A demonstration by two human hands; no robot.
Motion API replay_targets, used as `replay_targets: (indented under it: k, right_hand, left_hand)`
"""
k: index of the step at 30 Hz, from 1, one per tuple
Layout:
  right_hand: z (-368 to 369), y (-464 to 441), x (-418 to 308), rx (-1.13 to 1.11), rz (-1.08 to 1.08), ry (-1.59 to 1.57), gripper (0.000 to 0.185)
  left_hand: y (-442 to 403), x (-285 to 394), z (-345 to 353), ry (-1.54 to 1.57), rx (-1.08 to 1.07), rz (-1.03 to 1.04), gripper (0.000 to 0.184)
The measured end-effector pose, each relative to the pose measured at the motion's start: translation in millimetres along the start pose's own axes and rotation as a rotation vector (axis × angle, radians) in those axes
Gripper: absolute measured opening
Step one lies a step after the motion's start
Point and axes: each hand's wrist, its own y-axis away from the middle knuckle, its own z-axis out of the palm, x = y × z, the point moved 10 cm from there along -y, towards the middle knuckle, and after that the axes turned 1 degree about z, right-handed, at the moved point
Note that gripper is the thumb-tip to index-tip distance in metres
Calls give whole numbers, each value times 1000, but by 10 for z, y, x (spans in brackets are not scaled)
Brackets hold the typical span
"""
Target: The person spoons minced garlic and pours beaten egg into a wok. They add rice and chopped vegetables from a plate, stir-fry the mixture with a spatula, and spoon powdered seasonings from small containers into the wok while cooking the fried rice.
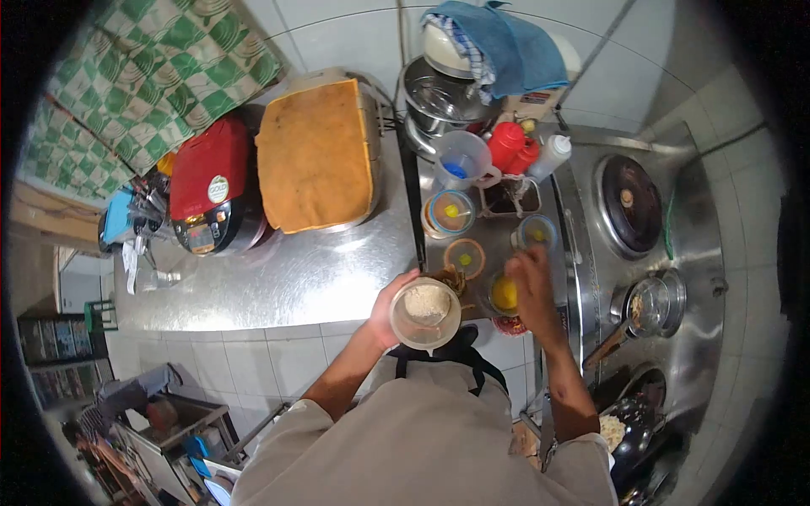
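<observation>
My left hand [389,308] is wrapped round the left side of a translucent plastic container [428,336], which is tilted and holds a pale, grainy powder [427,303]. Over a small container with yellow contents [504,294], my right hand [533,282] has its fingers bent downward; whether they hold anything is too blurred to tell. Round tubs with coloured lids [465,258] stand between and beyond my hands. Another tub [537,231] is just past my right hand.
A red rice cooker [208,181] and a cloth-covered appliance [316,156] stand on the steel counter [337,287]. Red bottles [506,145], a clear jug [462,158] and a mixer with bowl [447,88] are at the back. At right are a stove [629,207] and a handled pan [645,308].
</observation>
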Motion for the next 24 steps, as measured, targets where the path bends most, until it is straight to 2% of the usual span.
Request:
replay_targets:
  k: [1,3,4,6,7,8,9,12,17,19,21,22,24]
  right_hand:
    - [-186,117,-37,18,13,4,28]
    - [-737,431,-143,224,-19,-161,31]
    - [-896,587,-245,253,0,-153,31]
    - [-1306,984,-296,506,175,-277,32]
    - [-1421,1156,-356,548,191,-268,32]
    - [-1523,1339,-415,601,162,-372,30]
    - [-1582,1524,-441,652,131,-476,29]
    - [-1671,1927,-433,756,109,-573,29]
    - [-1802,2552,-440,914,156,-636,19]
    - [-1804,2804,-422,958,131,-564,18]
    - [-1820,3016,-477,937,158,-354,15]
    - [-1846,3131,-445,967,166,-350,15]
    - [-1920,3248,-589,941,93,107,13]
  left_hand:
    - [-80,-26,38,-6,-38,13,47]
    - [-200,-148,115,-24,-76,-8,46]
    - [-263,-203,145,-66,-69,-10,46]
    - [-352,-369,319,-130,-71,-49,46]
    - [-363,-416,487,-104,-84,-7,46]
    - [-398,-465,614,-76,-95,31,45]
    - [-504,-573,668,-117,-98,-18,44]
    - [-830,-879,740,-138,-105,-137,50]
    - [-949,-1541,1066,-304,-153,-242,45]
    - [-941,-1861,1231,-348,-261,-253,49]
    - [-913,-2218,1326,-392,-257,-282,50]
    - [-907,-2379,1347,-415,-245,-277,51]
    - [-932,-2713,1300,-492,-239,-282,52]
